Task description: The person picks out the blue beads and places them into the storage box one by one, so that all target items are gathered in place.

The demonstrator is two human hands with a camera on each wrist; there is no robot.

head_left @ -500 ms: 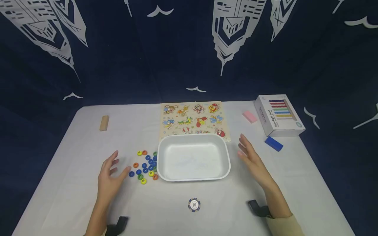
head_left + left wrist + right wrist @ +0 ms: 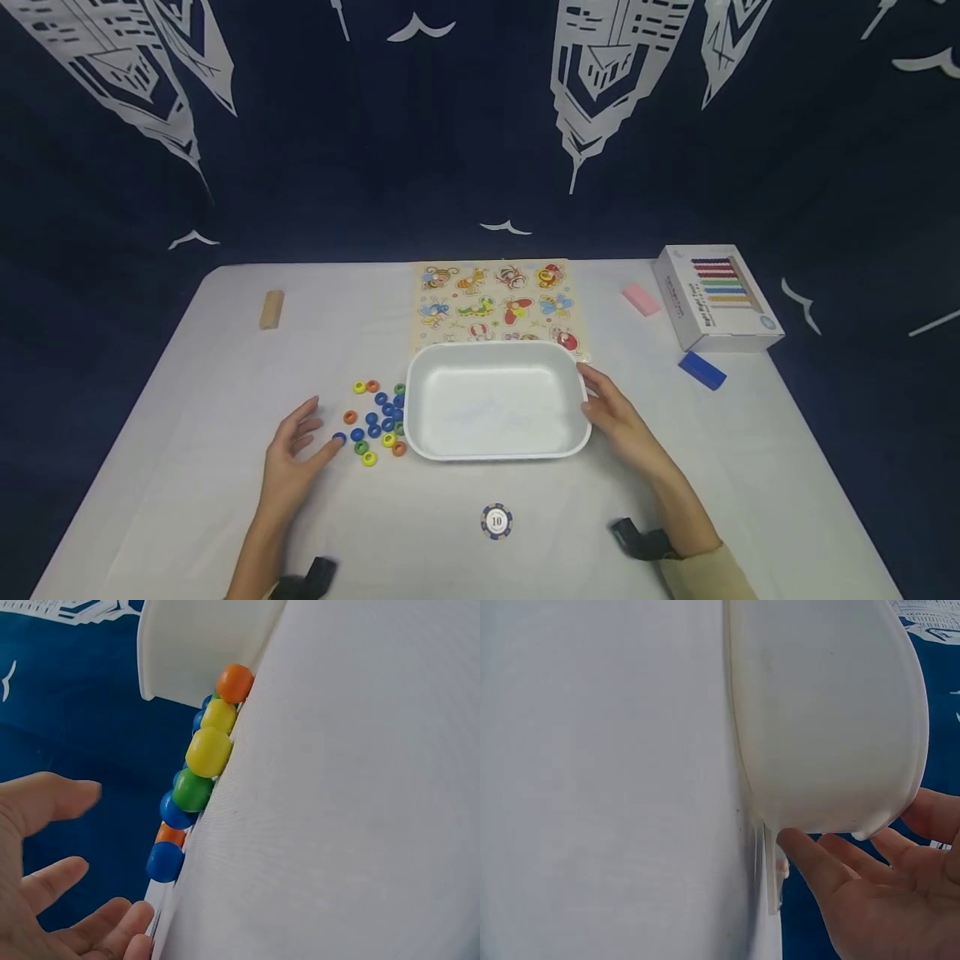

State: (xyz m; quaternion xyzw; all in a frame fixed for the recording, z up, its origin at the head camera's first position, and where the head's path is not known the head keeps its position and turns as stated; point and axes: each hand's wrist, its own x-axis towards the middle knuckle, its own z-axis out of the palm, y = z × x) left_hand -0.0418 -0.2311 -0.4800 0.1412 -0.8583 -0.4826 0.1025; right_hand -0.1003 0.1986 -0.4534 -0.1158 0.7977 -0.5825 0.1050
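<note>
A white rectangular tray (image 2: 495,454) stands mid-table with nothing in it. At its right wall is my right hand (image 2: 626,425), its fingertips touching the side. In the right wrist view, the thumb reaches the tray's rim and the fingers (image 2: 817,862) are fairly straight. Left of the tray lie loose beads (image 2: 372,431) in blue, yellow, green and orange. My left hand (image 2: 292,462) is beside them, fingers spread and relaxed, holding nothing. Its thumb overlaps the outermost blue bead (image 2: 340,437) in the head view; the left wrist view shows a gap between thumb and beads (image 2: 208,752).
Behind the tray lies an insect puzzle board (image 2: 487,304), partly covered by it. A poker chip (image 2: 497,522) is in front. At the right are a white box (image 2: 720,296), a pink block (image 2: 641,299) and a blue block (image 2: 702,371); a wooden block (image 2: 272,309) lies back left.
My right hand has moved left and down to the tray's right side. The left hand has come slightly right, nearer the beads. The tray and beads keep their places on the table.
</note>
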